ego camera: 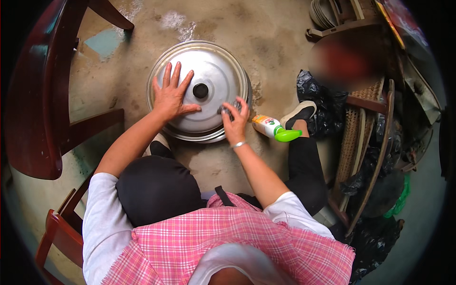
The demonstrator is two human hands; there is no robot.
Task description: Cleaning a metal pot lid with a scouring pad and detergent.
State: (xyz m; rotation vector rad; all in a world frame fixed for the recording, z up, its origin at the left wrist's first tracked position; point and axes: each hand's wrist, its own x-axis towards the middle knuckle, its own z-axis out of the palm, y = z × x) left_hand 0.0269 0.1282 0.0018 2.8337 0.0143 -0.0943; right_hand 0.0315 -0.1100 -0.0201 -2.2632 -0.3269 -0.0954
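A large round metal pot lid [210, 73] with a black knob [200, 91] rests on a wide pan near the floor in front of me. My left hand [170, 95] lies flat on the lid's left side, fingers spread, the thumb just below the knob. On the lid's right side my right hand [236, 124] grips a grey metal scouring pad [232, 108], partly hidden by the fingers. A white and orange squeeze bottle [265, 124] with a green cap [288, 135] is beside my right hand, near my right shoe [301, 113].
Dark wooden chairs [34, 107] stand along the left. To the right are black plastic bags [322, 103], a chair with a woven cane panel [351, 142] and a stack of plates [322, 14]. The concrete floor [270, 67] has wet patches around the pan.
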